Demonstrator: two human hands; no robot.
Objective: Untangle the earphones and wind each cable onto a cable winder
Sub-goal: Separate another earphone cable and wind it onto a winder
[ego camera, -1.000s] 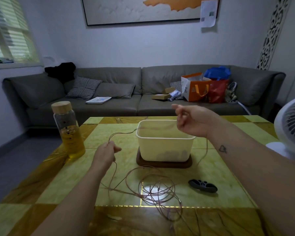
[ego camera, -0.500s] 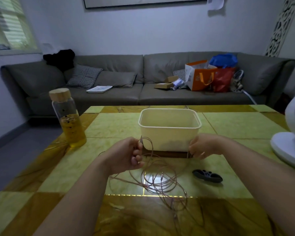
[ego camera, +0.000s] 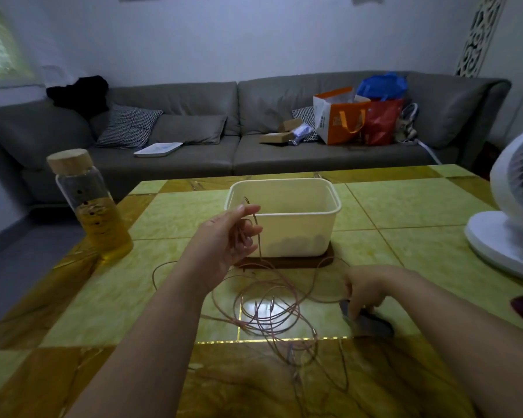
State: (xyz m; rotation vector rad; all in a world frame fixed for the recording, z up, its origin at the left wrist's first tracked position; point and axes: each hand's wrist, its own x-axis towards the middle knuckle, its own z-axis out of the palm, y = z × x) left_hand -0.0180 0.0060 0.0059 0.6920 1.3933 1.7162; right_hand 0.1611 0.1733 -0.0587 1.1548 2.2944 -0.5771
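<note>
The left hand (ego camera: 224, 239) is raised in front of one cream plastic tub (ego camera: 296, 236), thumb and fingers pinching a loop of the pinkish earphone cable (ego camera: 269, 312). The rest of the cable lies in a loose tangle on the yellow-tiled desk (ego camera: 405, 251), between the two forearms. The right hand (ego camera: 367, 289) is low on the desk, fingers curled down onto the left end of the one dark cable winder (ego camera: 372, 324), which is blurred. One cork-capped glass bottle (ego camera: 94, 206) of yellow liquid stands to the left and one white fan (ego camera: 511, 230) to the right. On the sofa (ego camera: 194, 158) stand two paper bags, the orange-and-white bag (ego camera: 335, 122) with blue print too small to read, and the red bag (ego camera: 381, 122).
</note>
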